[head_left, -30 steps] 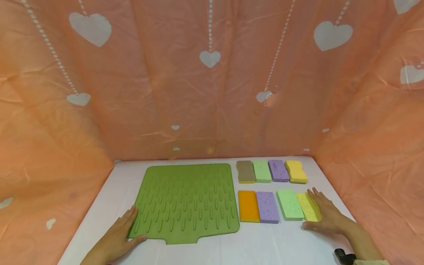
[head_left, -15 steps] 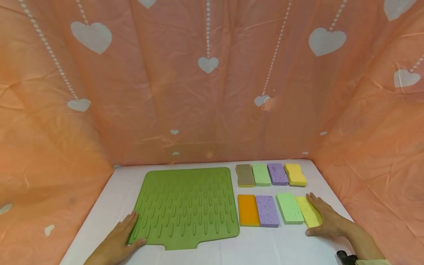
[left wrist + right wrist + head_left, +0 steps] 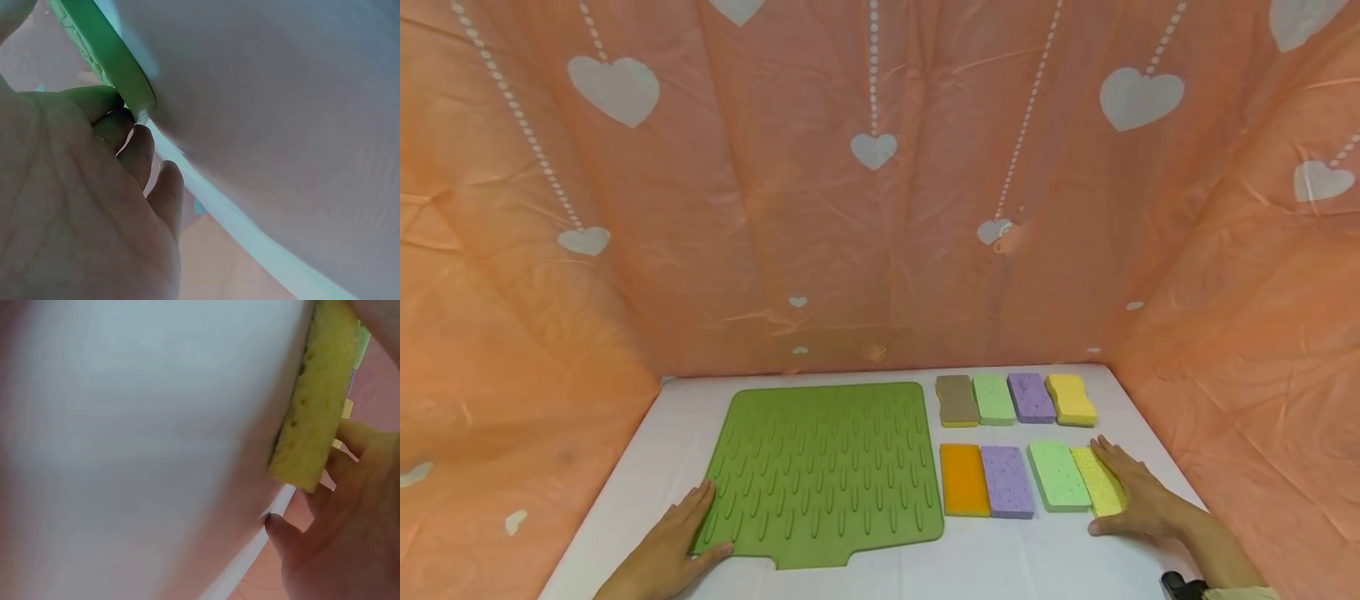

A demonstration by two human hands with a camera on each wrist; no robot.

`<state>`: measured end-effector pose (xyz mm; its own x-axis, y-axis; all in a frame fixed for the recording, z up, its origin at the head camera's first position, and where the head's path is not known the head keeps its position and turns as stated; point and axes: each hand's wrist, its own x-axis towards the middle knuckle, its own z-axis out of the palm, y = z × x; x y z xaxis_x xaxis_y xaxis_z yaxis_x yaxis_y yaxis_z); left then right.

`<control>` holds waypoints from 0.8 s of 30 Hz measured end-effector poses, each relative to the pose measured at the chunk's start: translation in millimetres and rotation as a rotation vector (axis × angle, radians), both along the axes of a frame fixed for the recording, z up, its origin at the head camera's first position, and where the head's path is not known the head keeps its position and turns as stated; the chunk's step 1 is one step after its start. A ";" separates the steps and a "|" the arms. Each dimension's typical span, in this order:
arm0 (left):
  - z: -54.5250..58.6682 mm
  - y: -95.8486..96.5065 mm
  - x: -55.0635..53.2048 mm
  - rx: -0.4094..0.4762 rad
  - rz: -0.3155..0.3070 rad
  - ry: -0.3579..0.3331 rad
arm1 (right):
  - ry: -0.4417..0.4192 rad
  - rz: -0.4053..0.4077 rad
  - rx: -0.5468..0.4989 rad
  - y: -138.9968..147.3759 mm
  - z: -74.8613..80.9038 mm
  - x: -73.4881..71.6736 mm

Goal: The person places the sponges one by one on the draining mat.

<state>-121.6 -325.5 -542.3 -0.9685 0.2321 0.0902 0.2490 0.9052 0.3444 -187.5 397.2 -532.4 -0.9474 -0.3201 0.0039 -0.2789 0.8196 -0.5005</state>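
A green ridged mat (image 3: 820, 467) lies flat on the white table. At its front left corner rests my left hand (image 3: 662, 546), fingers along the left edge and thumb by the front edge. The left wrist view shows those fingers (image 3: 140, 153) beside the mat's rim (image 3: 128, 69). To the right, my right hand (image 3: 1138, 500) lies with spread, relaxed fingers at the outer side of a yellow sponge (image 3: 1099, 482). In the right wrist view the sponge's side (image 3: 315, 400) shows, with the fingers (image 3: 344, 462) next to it; whether they press it, I cannot tell.
Left of the yellow sponge lie a light green (image 3: 1058, 477), a purple (image 3: 1007, 482) and an orange sponge (image 3: 965, 480). Behind them is a row: grey-topped (image 3: 957, 400), light green (image 3: 993, 400), purple (image 3: 1032, 397) and yellow (image 3: 1071, 400). Orange cloth walls (image 3: 880, 267) with hearts enclose the table.
The head view has tilted a little, so the whole scene sits slightly lower in it. Both hands, the mat and the sponges keep practically the same places.
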 end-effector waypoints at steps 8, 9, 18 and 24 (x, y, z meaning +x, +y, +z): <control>-1.6 0.3 0.4 -0.022 -0.007 0.053 | -0.067 -0.031 -0.006 2.5 2.7 7.4; -2.2 0.0 0.1 -0.026 -0.011 0.061 | -0.075 -0.033 -0.002 3.2 3.0 8.9; -6.6 -2.0 -1.8 -0.039 -0.023 0.054 | -0.121 -0.059 -0.015 12.3 5.9 18.6; -5.1 0.5 -2.4 -0.032 -0.023 0.033 | -0.102 -0.055 -0.014 14.3 9.6 19.4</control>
<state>-124.0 -325.0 -547.4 -0.9594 0.2579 0.1140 0.2809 0.9094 0.3068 -168.1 411.5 -522.8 -0.9591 -0.2685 -0.0897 -0.1808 0.8249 -0.5356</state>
